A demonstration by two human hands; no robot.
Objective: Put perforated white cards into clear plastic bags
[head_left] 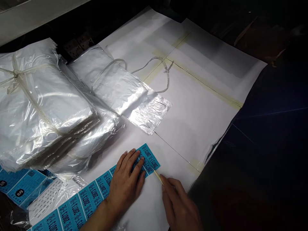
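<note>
Table (207, 125): white on top, taped along the seams, nothing fancy.
Plastic bundle (48, 93): big, shiny, tied up, sitting near the strip.
Blue label strip (92, 195): flat on the table, running under the left hand; looks light, bendy, maybe slick, so I'd grab it by the edges.
Left hand (128, 175): fingers loosely spread on the strip, gripping nothing.
Right hand (179, 202): fingers pinched round a thin pale stick (158, 177), tip at the strip's far end.

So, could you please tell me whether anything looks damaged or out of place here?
Yes: the white sheet looks ragged at its right edge, near a strip of yellowish tape, and a loose cord loops over it, whereas the plastic bundle has its cord knotted.
</note>
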